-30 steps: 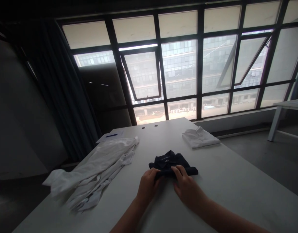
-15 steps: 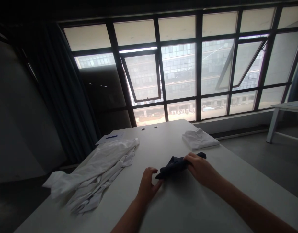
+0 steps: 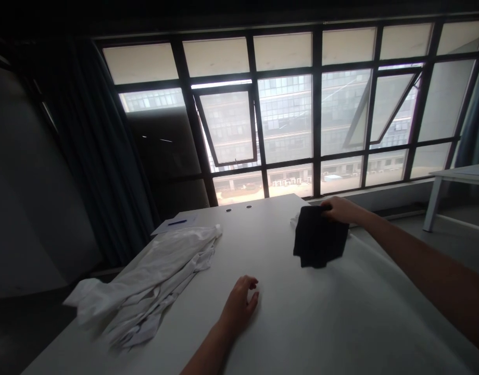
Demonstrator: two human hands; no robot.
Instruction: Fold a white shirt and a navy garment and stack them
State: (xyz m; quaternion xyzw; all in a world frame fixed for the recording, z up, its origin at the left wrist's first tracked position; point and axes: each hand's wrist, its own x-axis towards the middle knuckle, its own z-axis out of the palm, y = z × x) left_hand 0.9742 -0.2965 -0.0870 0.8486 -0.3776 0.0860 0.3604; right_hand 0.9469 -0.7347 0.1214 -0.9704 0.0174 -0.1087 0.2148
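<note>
My right hand [image 3: 341,209] is stretched out to the far right of the white table [image 3: 333,312] and grips the top edge of a folded dark shirt [image 3: 317,241]. The shirt hangs from it just above the table, covering most of a folded white shirt [image 3: 293,222] that lies there. My left hand [image 3: 239,302] rests on the table near the middle, fingers loosely apart, holding nothing.
A pile of unfolded white shirts [image 3: 146,281] lies along the left side of the table. A sheet of paper with a blue pen [image 3: 177,223] sits at the far left corner. Large windows stand behind; another white table [image 3: 458,177] is at right.
My right hand has lifted the folded dark shirt from in front of me and carried it away to the right, over the folded white shirt. My left hand let go and stayed on the table.
</note>
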